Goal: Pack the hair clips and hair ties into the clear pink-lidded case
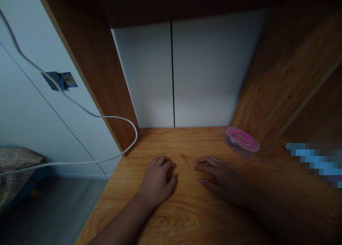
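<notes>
My left hand (159, 179) rests on the wooden desk top (179, 216), its fingers slightly curled and apart from the thumb, with nothing in it. Opposite it, my right hand (216, 176) lies on the same surface, fingers stretched toward the left hand and likewise holding nothing. A gap of bare wood separates the two. Beyond my right hand, near the back right corner, stands a clear plastic container (242, 142) with a pink lid and handle; neither hand touches it. What is inside it is too blurred to name.
A white cable (114, 117) loops in front of the left wooden panel (93, 70). Wooden panels flank the white back wall (203, 73). A wall socket opening (60, 81) with blue parts is at left, above patterned fabric (18, 166). A blurred-out blue patch (315, 163) lies right.
</notes>
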`<action>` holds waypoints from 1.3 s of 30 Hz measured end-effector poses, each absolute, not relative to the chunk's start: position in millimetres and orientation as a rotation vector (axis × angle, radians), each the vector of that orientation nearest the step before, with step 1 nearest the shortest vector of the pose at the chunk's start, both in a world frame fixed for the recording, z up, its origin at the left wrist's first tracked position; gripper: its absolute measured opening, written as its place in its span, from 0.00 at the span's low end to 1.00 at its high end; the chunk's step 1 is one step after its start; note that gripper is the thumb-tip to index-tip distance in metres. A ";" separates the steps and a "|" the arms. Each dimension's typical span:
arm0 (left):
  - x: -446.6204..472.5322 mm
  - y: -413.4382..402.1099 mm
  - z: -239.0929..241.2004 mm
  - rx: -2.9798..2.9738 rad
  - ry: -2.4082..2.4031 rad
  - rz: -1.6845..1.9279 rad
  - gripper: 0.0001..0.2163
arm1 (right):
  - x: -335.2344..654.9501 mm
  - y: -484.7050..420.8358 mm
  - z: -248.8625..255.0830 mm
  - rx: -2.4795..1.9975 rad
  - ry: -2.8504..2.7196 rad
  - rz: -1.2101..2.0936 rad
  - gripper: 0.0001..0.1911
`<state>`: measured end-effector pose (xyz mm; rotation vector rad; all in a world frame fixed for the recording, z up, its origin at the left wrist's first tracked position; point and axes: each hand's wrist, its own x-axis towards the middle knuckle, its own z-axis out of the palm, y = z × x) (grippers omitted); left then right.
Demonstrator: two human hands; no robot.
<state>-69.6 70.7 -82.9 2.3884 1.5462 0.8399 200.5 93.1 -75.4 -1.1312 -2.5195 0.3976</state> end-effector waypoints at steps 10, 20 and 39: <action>-68.7 71.1 -83.4 2.394 1.549 0.838 0.11 | 201.4 94.3 -79.4 -1.121 -2.523 0.377 0.19; -68.2 70.5 -82.8 2.396 1.556 0.833 0.11 | 200.8 93.3 -78.3 -1.121 -2.515 0.383 0.19; -68.4 70.9 -82.5 2.397 1.554 0.812 0.11 | 198.8 91.7 -73.6 -1.142 -2.520 0.396 0.19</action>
